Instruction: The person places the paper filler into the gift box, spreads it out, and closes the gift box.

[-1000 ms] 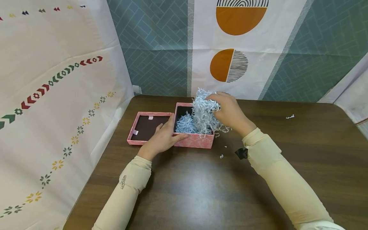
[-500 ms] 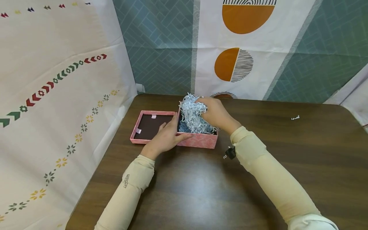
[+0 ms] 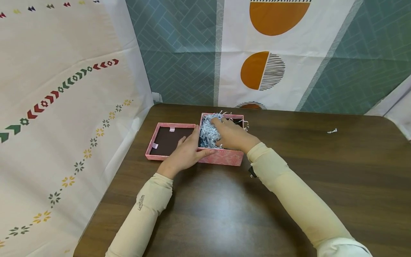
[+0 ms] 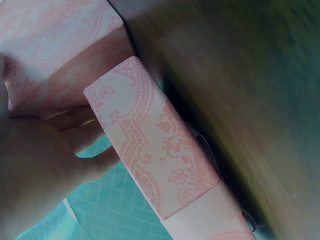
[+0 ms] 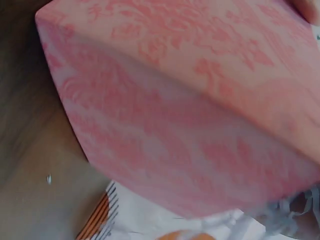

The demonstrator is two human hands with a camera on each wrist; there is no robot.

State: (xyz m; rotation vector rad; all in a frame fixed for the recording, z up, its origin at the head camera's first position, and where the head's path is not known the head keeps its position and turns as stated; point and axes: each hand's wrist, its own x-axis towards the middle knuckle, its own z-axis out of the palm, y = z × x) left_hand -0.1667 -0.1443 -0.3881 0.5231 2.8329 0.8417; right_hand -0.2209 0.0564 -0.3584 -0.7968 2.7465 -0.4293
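An open pink patterned box (image 3: pixel 224 157) stands on the dark wooden table (image 3: pixel 224 214), partly filled with pale blue-white shredded paper (image 3: pixel 208 134). My right hand (image 3: pixel 229 135) is down inside the box, its fingers bent over a clump of the shred. Gripping the box's front left corner is my left hand (image 3: pixel 186 151), thumb on the front wall and fingers along the left wall. The pink lid (image 3: pixel 167 141) lies upturned against the box's left side. In the left wrist view the fingers (image 4: pixel 75 135) sit between box (image 4: pixel 50 50) and lid (image 4: pixel 155 150). The right wrist view is filled by the box wall (image 5: pixel 190 100).
A small paper scrap (image 3: pixel 332 131) lies on the table at the far right. Patterned cloth backdrops (image 3: pixel 263 53) hang close behind the table and along its left edge (image 3: pixel 64 107). The table's near part shows only my two sleeves.
My right hand has brought the raised clump of shredded paper down and to the left into the box. The left hand has kept its grip on the box corner.
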